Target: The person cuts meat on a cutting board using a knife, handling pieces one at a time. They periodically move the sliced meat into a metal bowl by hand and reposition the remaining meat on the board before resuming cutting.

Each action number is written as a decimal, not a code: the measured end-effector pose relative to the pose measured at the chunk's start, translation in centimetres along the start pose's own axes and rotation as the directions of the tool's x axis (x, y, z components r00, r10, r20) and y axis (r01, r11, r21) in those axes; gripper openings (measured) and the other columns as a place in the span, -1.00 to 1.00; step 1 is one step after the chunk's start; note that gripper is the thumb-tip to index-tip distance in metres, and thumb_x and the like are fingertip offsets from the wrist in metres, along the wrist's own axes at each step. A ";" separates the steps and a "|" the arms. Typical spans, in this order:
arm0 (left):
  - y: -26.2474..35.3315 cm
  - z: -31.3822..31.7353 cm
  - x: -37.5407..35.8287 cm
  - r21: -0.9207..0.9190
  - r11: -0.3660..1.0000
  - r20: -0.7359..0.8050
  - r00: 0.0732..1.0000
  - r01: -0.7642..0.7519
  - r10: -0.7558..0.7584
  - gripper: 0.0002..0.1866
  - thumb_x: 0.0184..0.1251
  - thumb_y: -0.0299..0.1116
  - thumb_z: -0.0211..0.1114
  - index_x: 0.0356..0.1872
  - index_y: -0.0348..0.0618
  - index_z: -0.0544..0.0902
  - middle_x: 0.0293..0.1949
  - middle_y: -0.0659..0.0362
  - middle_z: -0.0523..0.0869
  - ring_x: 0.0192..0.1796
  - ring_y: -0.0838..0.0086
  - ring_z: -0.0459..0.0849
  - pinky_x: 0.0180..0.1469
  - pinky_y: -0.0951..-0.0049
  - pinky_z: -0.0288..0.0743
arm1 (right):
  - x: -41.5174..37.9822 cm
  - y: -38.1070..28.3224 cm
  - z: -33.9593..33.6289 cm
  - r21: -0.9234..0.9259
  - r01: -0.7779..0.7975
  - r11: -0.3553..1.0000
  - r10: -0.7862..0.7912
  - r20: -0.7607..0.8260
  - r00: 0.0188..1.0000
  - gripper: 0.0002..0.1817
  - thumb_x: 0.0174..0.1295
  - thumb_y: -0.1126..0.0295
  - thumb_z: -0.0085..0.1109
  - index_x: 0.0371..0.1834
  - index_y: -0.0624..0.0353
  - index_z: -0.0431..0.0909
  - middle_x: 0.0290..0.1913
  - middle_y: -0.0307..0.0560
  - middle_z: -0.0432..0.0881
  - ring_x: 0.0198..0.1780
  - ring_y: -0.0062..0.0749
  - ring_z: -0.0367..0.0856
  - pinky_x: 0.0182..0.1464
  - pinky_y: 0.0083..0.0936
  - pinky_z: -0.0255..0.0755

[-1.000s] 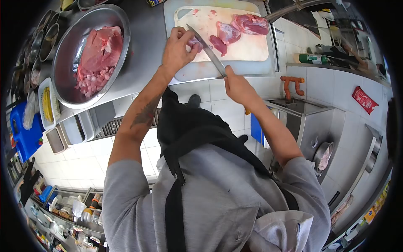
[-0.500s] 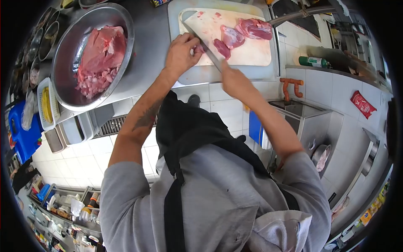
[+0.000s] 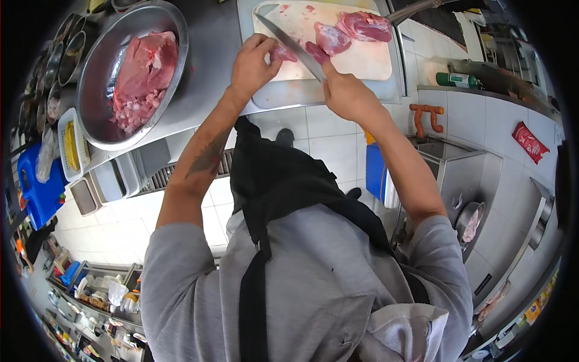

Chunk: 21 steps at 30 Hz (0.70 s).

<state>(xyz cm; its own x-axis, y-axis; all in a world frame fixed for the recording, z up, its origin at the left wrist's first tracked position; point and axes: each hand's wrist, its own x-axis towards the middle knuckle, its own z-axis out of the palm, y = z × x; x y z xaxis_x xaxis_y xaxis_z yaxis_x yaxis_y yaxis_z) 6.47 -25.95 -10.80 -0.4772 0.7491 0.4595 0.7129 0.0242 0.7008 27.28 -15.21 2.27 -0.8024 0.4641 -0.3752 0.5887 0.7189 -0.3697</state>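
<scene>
My right hand (image 3: 351,96) is closed around the handle of a long kitchen knife (image 3: 292,43), whose blade slants up and left across the white cutting board (image 3: 362,65). To the left of the blade, my left hand (image 3: 254,65) pinches a small piece of raw meat (image 3: 284,54) against the board between thumb and fingers. Just right of the blade lies a small dark red meat piece (image 3: 315,52), partly hidden by the knife and right hand. Beyond it are a pale-streaked chunk (image 3: 332,39) and a larger red chunk (image 3: 365,27).
A big steel bowl (image 3: 90,78) on the counter (image 3: 208,66) holds a large meat slab and small cut pieces. Under the cutting board lies a larger translucent board (image 3: 289,93). A white basket (image 3: 71,142) sits at the counter's left edge; a steel sink (image 3: 464,175) is at right.
The knife and my right hand have shifted slightly right, away from my left fingers. More of the pinched meat piece now shows. The whole view has tilted a little.
</scene>
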 end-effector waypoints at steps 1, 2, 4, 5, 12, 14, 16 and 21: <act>-0.3 0.2 0.0 0.041 0.999 -0.016 1.000 -0.026 0.026 -0.80 0.17 -0.41 0.47 -0.16 -0.10 0.77 -0.11 0.12 0.74 -0.03 0.14 0.75 0.03 0.19 0.68 | -0.6 0.2 -0.2 -0.055 -0.009 0.998 0.011 0.049 0.999 -0.60 0.50 0.42 0.02 0.34 0.25 0.31 -0.18 0.51 0.73 -0.09 0.46 0.74 0.02 0.27 0.53; -0.5 0.2 0.1 0.082 0.995 -0.031 0.998 -0.051 0.054 -0.79 0.18 -0.45 0.43 -0.14 -0.08 0.78 -0.11 0.15 0.76 -0.06 0.15 0.77 0.01 0.21 0.69 | -1.1 0.2 -0.6 -0.110 -0.014 0.994 0.025 0.097 0.995 -0.60 0.55 0.39 0.02 0.37 0.24 0.28 -0.18 0.54 0.72 -0.06 0.48 0.72 0.03 0.28 0.50; -0.8 0.3 0.2 0.077 0.995 -0.036 0.998 -0.056 0.059 -0.79 0.18 -0.44 0.44 -0.14 -0.08 0.78 -0.11 0.14 0.77 -0.05 0.14 0.77 0.02 0.20 0.69 | -3.6 -0.4 -3.1 -0.118 -0.044 0.992 0.062 0.150 0.987 -0.58 0.54 0.38 0.03 0.38 0.26 0.29 -0.18 0.56 0.71 -0.05 0.49 0.72 0.04 0.28 0.50; -0.8 0.4 0.2 0.070 0.996 -0.037 0.997 -0.062 0.064 -0.79 0.18 -0.44 0.44 -0.14 -0.08 0.78 -0.11 0.13 0.78 -0.05 0.13 0.77 0.02 0.19 0.69 | -4.2 -0.5 -4.1 -0.126 -0.077 0.989 0.102 0.203 0.974 -0.57 0.54 0.37 0.03 0.39 0.28 0.29 -0.18 0.59 0.70 -0.04 0.49 0.72 0.05 0.28 0.51; -1.7 -0.4 1.0 0.017 0.997 0.005 0.997 -0.081 0.081 -0.81 0.18 -0.41 0.49 -0.18 -0.11 0.79 -0.13 0.10 0.79 -0.06 0.08 0.77 0.03 0.17 0.69 | 6.9 -0.2 4.0 0.058 0.048 0.997 -0.048 -0.002 0.999 -0.65 0.52 0.39 0.00 0.29 0.27 0.32 -0.22 0.53 0.72 -0.17 0.37 0.79 -0.03 0.22 0.58; -1.2 -0.1 0.7 -0.055 0.994 -0.022 0.995 -0.100 0.098 -0.82 0.15 -0.41 0.54 -0.23 -0.10 0.77 -0.15 0.13 0.77 -0.14 0.18 0.75 -0.01 0.23 0.68 | 8.0 -0.3 1.2 0.169 -0.020 0.985 -0.002 0.124 0.992 -0.63 0.55 0.36 0.01 0.32 0.25 0.32 -0.24 0.50 0.71 -0.25 0.29 0.78 -0.12 0.15 0.59; 0.3 -0.6 0.6 -0.091 0.996 0.046 0.999 0.016 -0.012 -0.82 0.15 -0.39 0.55 -0.24 -0.11 0.77 -0.17 0.15 0.77 -0.20 0.24 0.73 -0.06 0.26 0.68 | 6.4 1.4 0.3 0.312 -0.045 0.949 -0.003 0.151 0.988 -0.61 0.62 0.26 0.05 0.38 0.14 0.31 -0.38 0.16 0.65 -0.58 -0.14 0.61 -0.47 -0.17 0.50; -0.8 -2.4 3.2 -0.313 0.815 0.057 0.866 0.488 -0.497 -0.78 0.40 -0.33 0.42 -0.08 -0.26 0.77 -0.12 0.07 0.75 -0.17 0.40 0.72 -0.06 0.28 0.67 | 2.3 1.6 -4.5 0.809 -0.300 0.506 0.013 0.341 0.940 -0.58 0.65 0.14 0.10 0.43 0.00 0.32 -0.46 -0.32 0.41 -0.65 -0.66 0.21 -0.57 -0.55 0.28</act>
<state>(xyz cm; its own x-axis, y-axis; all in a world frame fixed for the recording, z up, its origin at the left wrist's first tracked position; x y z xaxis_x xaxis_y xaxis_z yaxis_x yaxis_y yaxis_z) 3.13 -25.14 -8.61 -0.7379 0.6746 0.0185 0.1872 0.1783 0.9660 25.93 -10.69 4.66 -0.7131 0.2688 -0.6475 0.6182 -0.1944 -0.7616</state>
